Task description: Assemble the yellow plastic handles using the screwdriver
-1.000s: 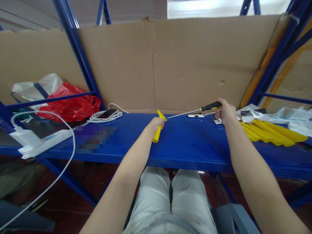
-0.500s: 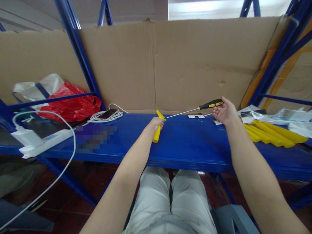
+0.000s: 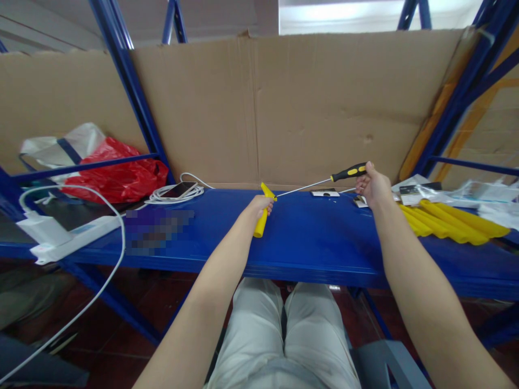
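Note:
Fingers of my left hand (image 3: pixel 263 206) are wrapped round a yellow tube-like part (image 3: pixel 260 225), upright but tilted over the blue bench top. Its flared upper end shows above my fist. Level with that fist, a long thin shaft meets the part from the right; whether the tip goes inside is hidden. The shaft belongs to a screwdriver (image 3: pixel 349 172) with a black and yellow handle. At the far end of the handle, my right hand (image 3: pixel 373 185) pinches it between thumb and fingers.
Several yellow tubes (image 3: pixel 454 221) lie at the right beside clear plastic bags (image 3: pixel 478 194). A small white card (image 3: pixel 325 193) rests near the cardboard wall (image 3: pixel 304 108). Leftward are a coiled white cable (image 3: pixel 174 195), a red bag (image 3: pixel 117 170) and a power strip (image 3: pixel 81 237).
My right hand's fingers have closed in more on the end of the screwdriver handle. My left hand and the yellow part are nearly where they were.

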{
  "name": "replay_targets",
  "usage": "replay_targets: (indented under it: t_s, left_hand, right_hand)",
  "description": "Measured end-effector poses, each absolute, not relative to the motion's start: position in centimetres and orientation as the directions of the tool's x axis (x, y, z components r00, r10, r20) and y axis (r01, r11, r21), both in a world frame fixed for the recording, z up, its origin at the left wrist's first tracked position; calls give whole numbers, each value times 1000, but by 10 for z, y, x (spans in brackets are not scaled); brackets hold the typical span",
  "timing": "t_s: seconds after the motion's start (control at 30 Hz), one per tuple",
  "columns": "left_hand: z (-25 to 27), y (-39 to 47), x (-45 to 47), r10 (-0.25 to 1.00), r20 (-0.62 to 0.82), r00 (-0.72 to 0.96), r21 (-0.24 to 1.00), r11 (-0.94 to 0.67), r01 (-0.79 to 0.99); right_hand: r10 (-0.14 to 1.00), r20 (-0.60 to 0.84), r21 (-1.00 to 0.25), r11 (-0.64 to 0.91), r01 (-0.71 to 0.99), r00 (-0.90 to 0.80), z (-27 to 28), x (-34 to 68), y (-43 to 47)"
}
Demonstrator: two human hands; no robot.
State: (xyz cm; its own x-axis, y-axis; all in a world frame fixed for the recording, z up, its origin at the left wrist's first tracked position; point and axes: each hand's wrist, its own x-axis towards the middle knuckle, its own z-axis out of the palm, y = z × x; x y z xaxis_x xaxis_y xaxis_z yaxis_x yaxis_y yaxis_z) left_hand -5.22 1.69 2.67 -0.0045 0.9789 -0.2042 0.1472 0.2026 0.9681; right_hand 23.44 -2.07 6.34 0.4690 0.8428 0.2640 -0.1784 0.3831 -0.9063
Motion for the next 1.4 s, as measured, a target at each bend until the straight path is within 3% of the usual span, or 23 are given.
replay_targets:
  t_s: [0.3,0.47,0.9,1.4]
  left_hand:
    - [29,14,-52,979,-202,16,968,197,157]
    - [29,15,-53,980,-200,10,967,195,162]
    - [27,17,-54,980,-200,-10,966,199,164]
    - [27,19,-54,979,-201,-9,968,200,154]
  right_hand:
    - [797,220,-918,364,-156,562,61,234,-18]
    - [788,287,-890,430,-154,545,62,231,-24]
    - [925,147,-903,270,-334,350,72,235,-35]
    - [856,257,-905,375,-198,449,66,234,-29]
